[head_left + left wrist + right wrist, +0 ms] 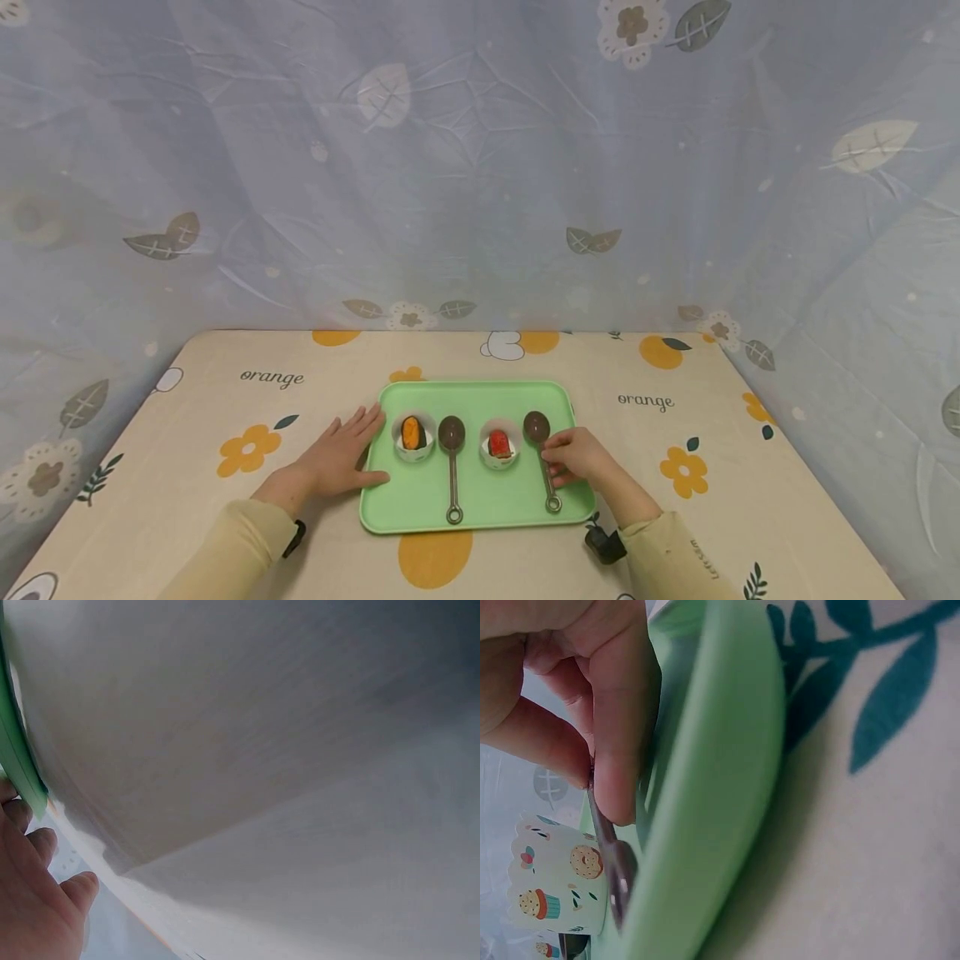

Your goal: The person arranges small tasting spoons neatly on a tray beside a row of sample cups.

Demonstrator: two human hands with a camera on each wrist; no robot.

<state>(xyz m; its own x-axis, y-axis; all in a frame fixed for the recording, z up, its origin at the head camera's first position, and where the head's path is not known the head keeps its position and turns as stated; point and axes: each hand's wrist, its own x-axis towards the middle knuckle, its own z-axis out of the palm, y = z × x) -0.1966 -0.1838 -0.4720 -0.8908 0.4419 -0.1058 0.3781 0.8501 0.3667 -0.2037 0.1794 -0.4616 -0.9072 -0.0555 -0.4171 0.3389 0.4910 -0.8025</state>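
Note:
On a light green tray (480,507) stand two small paper cups and two brown spoons. My right hand (574,456) pinches the handle of the right spoon (537,427), whose bowl lies towards the tray's far side; the right wrist view shows thumb and finger on the handle (604,814). The right cup (500,463), printed with cupcakes and donuts, holds a red piece (499,443). To its left lies the other spoon (452,465), then the left cup (413,454) with an orange piece (411,433). My left hand (341,454) rests with spread fingers at the tray's left edge.
The table is covered by a cream cloth (300,425) with orange flowers and printed words. A pale blue-grey curtain (480,167) with leaf patterns hangs behind and on both sides. A black band (295,538) sits on the left wrist and a black device (604,545) by the right.

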